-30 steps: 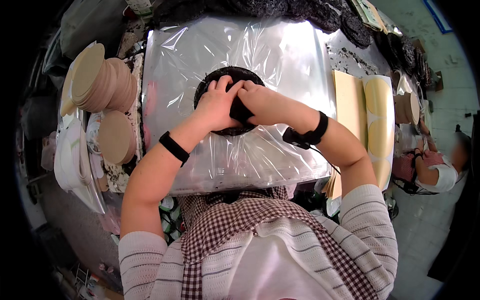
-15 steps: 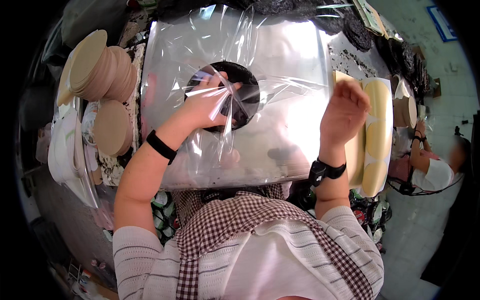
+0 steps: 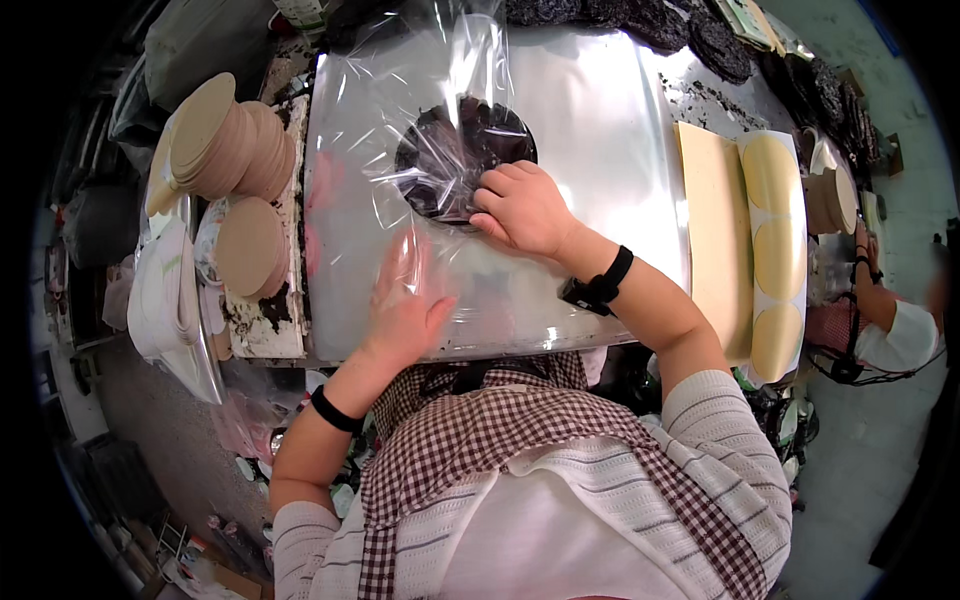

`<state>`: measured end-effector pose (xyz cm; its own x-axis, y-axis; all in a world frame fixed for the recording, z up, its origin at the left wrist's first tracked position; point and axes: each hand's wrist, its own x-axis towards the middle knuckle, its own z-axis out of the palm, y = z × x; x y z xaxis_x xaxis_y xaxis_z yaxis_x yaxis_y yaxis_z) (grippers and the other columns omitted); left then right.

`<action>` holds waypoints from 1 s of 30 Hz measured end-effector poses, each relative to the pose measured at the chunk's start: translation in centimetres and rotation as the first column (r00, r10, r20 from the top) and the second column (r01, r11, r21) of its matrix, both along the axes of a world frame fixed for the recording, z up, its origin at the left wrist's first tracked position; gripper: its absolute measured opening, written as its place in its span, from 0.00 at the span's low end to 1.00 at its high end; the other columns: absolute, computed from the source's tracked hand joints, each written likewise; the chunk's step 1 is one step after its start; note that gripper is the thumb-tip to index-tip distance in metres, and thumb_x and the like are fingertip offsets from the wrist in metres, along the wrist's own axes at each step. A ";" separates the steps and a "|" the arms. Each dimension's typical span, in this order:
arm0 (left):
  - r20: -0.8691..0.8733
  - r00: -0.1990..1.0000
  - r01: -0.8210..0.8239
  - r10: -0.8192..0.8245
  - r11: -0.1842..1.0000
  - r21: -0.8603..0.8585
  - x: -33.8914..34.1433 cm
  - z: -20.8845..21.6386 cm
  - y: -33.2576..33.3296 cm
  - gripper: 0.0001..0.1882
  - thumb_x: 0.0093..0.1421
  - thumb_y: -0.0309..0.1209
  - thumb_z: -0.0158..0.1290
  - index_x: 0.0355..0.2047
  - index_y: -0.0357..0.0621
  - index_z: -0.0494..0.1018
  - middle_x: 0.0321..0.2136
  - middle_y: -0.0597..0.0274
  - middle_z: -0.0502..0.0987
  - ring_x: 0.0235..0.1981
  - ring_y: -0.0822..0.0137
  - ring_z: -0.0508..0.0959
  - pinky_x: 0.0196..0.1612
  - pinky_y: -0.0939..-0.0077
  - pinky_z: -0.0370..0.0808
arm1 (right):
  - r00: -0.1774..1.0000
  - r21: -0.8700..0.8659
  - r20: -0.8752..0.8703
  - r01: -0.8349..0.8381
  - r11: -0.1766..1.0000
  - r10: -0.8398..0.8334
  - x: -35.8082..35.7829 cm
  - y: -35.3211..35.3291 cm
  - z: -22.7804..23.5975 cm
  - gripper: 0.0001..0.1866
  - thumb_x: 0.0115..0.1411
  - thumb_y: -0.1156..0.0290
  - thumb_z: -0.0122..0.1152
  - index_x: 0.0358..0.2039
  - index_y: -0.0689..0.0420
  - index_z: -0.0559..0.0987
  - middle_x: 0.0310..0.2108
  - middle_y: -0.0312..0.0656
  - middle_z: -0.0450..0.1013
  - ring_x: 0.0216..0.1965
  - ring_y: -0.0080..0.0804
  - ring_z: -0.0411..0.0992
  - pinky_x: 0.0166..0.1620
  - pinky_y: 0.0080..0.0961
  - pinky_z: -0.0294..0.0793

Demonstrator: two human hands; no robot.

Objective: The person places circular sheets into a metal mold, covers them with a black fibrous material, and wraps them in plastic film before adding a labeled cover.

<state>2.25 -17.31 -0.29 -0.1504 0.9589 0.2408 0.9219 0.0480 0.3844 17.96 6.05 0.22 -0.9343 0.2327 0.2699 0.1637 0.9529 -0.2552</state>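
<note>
A round black disc (image 3: 420,165), which looks like dried seaweed, lies on the shiny metal work surface (image 3: 600,130). Crumpled clear plastic film (image 3: 480,60) covers much of the disc and runs to the far edge. At the disc's near right edge my right hand (image 3: 528,208) has its fingers curled together on the film. Closer to me, my left hand (image 3: 405,305) is spread with fingers stretched out and thumb apart, its fingertips by the film's near part. It grips nothing that I can see.
Stacks of round tan cardboard discs (image 3: 250,248) stand at the left beside white sheets (image 3: 165,290). On the right lie a tan sheet (image 3: 715,230) and a strip of round gold labels (image 3: 778,260). Rough dark round sheets (image 3: 720,50) line the back. Another person (image 3: 890,320) sits at far right.
My left hand has left the disc and come back toward me. My right hand has swung in from the right to the disc's edge, and its fingers have closed on the film.
</note>
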 end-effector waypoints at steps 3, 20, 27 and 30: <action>0.001 0.992 0.122 -0.126 0.963 0.239 -1.8 0.7 6.1 0.32 0.60 0.43 0.65 0.59 0.35 0.73 0.60 0.49 0.77 0.62 0.48 0.74 0.73 0.47 0.63 | 0.996 -0.050 -0.084 0.032 0.998 -0.036 0.1 -1.0 -1.8 0.14 0.64 0.57 0.63 0.30 0.54 0.81 0.30 0.37 0.75 0.36 0.39 0.76 0.42 0.38 0.70; 0.899 0.436 -0.050 0.050 0.998 -0.031 -4.7 -4.7 13.0 0.34 0.62 0.19 0.60 0.70 0.47 0.71 0.70 0.51 0.70 0.75 0.45 0.63 0.76 0.54 0.59 | 0.976 -0.395 -0.128 0.110 0.912 -0.174 1.6 -1.8 3.0 0.21 0.58 0.62 0.73 0.44 0.64 0.77 0.44 0.55 0.77 0.47 0.54 0.77 0.50 0.45 0.78; 0.830 0.495 0.055 -0.259 0.962 0.268 -3.9 -3.3 14.3 0.30 0.59 0.16 0.56 0.60 0.56 0.80 0.71 0.58 0.71 0.77 0.46 0.57 0.77 0.48 0.55 | 0.945 -0.923 -0.309 -0.271 0.273 -0.105 1.7 10.4 1.5 0.60 0.53 0.43 0.81 0.76 0.61 0.61 0.71 0.52 0.68 0.71 0.49 0.66 0.73 0.45 0.63; 0.120 0.976 0.137 -0.181 0.943 0.304 -3.5 0.0 14.1 0.20 0.58 0.22 0.59 0.51 0.50 0.83 0.63 0.60 0.77 0.67 0.53 0.71 0.68 0.57 0.69 | 0.933 -0.668 -0.109 -0.324 0.670 0.342 2.6 7.6 2.7 0.34 0.60 0.54 0.75 0.63 0.58 0.80 0.63 0.45 0.78 0.74 0.52 0.64 0.78 0.57 0.46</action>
<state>-1.24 -3.17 -0.26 -0.0561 0.8636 0.5011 0.8418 -0.2290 0.4889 20.51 13.65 2.91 -0.9894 0.0139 0.1449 -0.1160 0.5263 -0.8423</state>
